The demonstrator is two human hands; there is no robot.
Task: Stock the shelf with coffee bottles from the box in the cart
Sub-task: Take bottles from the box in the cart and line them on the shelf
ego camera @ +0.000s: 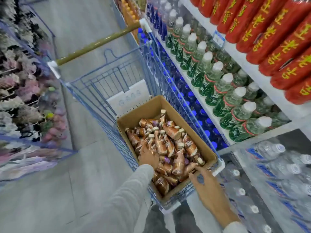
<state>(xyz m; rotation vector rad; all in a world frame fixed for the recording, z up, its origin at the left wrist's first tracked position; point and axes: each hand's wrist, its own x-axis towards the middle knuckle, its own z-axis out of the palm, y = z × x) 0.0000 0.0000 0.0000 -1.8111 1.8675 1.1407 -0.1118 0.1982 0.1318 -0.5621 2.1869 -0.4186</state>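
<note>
Lining the aisle left of the cart (104, 76) is a blurred display of pink and pale goods (20, 98), too smeared to name. Grey floor tiles (80, 174) run between that display and the cart. The cart is blue wire with an olive handle bar (99, 42) at its far end. An open cardboard box (143, 111) sits in its near end, and the coffee bottles (168, 143) lie jumbled inside, brown-wrapped with pale caps.

The left hand (148, 156), in a grey sleeve (126, 199), reaches down among the bottles at the box's left side. Its fingers are buried, so I cannot tell whether they grip one. The right hand (207, 187) is at the box's near rim, fingers spread wide and holding nothing.

Right of the cart stands the white shelf (242, 60). It carries red containers (277, 39) on top, green-labelled clear bottles (218, 91) below, and blue-capped bottles (193, 106) just beside the cart. Water packs (277, 165) are lowest.
</note>
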